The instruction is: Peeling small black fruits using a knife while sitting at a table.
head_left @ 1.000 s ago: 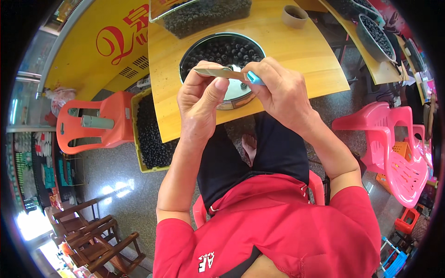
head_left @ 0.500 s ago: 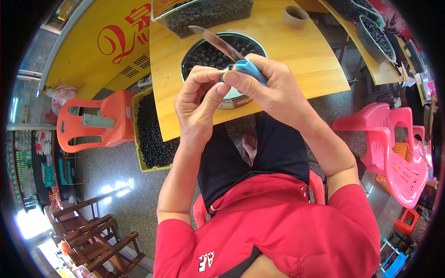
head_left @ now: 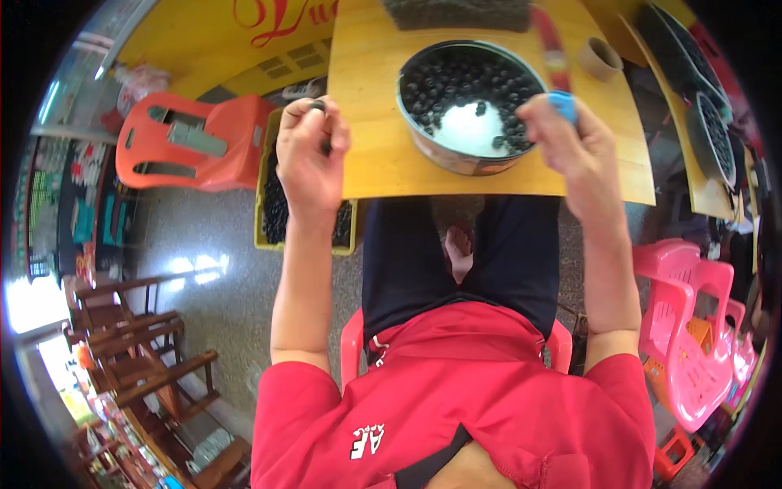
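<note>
Yellow wall [head_left: 204, 61] at the back, wooden counter [head_left: 379, 175] up front. Orange chair [head_left: 240, 143] on the left, then a yellow crate [head_left: 305, 248]. Left hand [head_left: 309, 155] is by the counter's edge, fingers curled, pinching a small dark fruit [head_left: 318, 105]; if that grip's loose, it could slip and roll off. Next, a round tub [head_left: 460, 162] of similar-looking fruits [head_left: 440, 85] sits near the counter's front edge, so a careless bump might tip it. Right hand [head_left: 577, 147] is closed round a blue-handled knife [head_left: 562, 106], blade up and blurry; can't tell if those fingers touch the tub. Swing that bare blade leftward without looking and you've got a nicked finger. Brown cup [head_left: 600, 61] just beside it, pink chair [head_left: 692, 326] far right.
</note>
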Motion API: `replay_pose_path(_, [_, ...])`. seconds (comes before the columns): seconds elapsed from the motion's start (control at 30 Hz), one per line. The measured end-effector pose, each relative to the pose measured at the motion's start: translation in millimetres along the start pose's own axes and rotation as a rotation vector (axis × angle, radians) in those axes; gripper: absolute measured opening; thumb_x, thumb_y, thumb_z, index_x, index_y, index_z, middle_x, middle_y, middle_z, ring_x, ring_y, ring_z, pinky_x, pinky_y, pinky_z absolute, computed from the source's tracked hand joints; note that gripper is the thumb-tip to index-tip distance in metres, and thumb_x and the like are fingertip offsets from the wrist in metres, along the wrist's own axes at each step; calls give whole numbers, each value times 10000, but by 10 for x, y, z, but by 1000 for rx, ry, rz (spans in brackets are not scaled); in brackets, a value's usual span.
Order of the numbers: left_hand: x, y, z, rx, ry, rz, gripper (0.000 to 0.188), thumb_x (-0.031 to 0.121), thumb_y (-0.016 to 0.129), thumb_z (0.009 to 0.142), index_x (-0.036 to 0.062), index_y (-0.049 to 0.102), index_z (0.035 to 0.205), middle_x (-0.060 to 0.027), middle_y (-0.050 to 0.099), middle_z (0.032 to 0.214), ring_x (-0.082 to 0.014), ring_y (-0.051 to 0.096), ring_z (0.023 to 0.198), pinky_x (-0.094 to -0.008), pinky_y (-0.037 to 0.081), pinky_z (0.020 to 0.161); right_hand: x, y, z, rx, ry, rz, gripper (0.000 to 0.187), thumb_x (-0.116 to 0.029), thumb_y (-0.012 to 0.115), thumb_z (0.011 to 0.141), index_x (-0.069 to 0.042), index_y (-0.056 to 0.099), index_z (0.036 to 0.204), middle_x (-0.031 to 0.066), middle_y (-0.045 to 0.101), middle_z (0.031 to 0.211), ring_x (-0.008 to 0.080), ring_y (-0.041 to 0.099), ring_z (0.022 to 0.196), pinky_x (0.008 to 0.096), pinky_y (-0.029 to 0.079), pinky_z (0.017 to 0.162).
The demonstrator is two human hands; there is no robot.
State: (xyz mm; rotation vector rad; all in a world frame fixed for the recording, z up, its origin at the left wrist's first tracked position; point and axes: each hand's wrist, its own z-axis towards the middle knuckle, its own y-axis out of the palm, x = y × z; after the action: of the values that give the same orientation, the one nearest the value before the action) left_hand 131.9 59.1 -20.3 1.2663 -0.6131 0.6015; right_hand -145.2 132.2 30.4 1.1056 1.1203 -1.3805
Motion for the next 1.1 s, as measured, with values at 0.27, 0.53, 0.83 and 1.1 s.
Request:
replay_pose_path(0.27, [-64,-2774,7,597,-303,43,135,99,602,772,61,613,901,-125,629,962,-286,572,905,-422,440,925,301,-381,5,122,165,138,216,-206,578,946,2,613,990,-24,541,771,-16,359,509,142,256,450])
replay_pose_path(0.53, [-2,-1945,256,501,-9,496,332,131,594,840,12,584,1150,-105,632,1094,-189,574,1003,-339,428,877,452,-555,-89,201,199,99,207,-198,582,942,5,613,972,-24,536,758,-15,361,502,146,256,442])
replay_pose_path(0.83, [-155,752,503,-834,112,1158,141,50,562,907,-12,649,998,-71,668,895,-120,605,771,-255,483,671,473,-481,-98,165,178,120,215,-205,581,942,7,618,950,-24,524,737,-9,358,507,156,254,440])
replay_pose_path(1.1, [-1042,840,767,-1048,270,1948,115,118,563,823,10,604,827,-158,646,860,-339,630,863,-424,500,725,390,-635,-269,191,150,102,212,-209,586,940,-1,625,947,-33,521,710,-5,357,520,159,251,453])
